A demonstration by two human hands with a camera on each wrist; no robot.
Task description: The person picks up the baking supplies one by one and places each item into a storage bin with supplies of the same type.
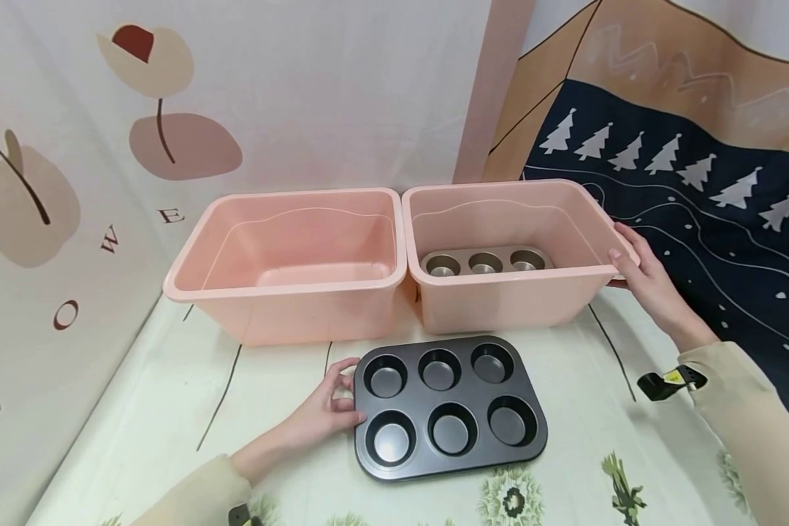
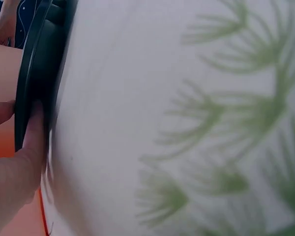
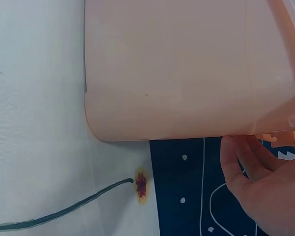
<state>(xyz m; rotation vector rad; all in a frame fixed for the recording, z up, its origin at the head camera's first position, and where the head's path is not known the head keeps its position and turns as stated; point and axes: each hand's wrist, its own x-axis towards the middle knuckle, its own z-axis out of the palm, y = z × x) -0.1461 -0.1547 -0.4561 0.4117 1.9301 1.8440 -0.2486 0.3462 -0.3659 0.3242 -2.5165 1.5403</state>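
A dark six-cup muffin tray (image 1: 448,394) is in front of the two pink bins, and the left hand (image 1: 315,420) grips its left edge. In the left wrist view the fingers and thumb (image 2: 32,132) pinch the rim of the tray (image 2: 42,64). At the right end of the right pink bin (image 1: 500,303), the right hand (image 1: 657,285) holds the rim. The right wrist view shows that hand (image 3: 265,182) with its fingertips at the edge of the bin (image 3: 187,69). A lighter muffin tray (image 1: 485,261) lies inside the right bin.
The left pink bin (image 1: 289,318) stands beside the right one, their rims close together. Behind them hangs a patterned cloth (image 1: 342,95), with a dark blue tree print (image 1: 684,204) at the right. A pale floral cloth (image 1: 269,380) covers the table.
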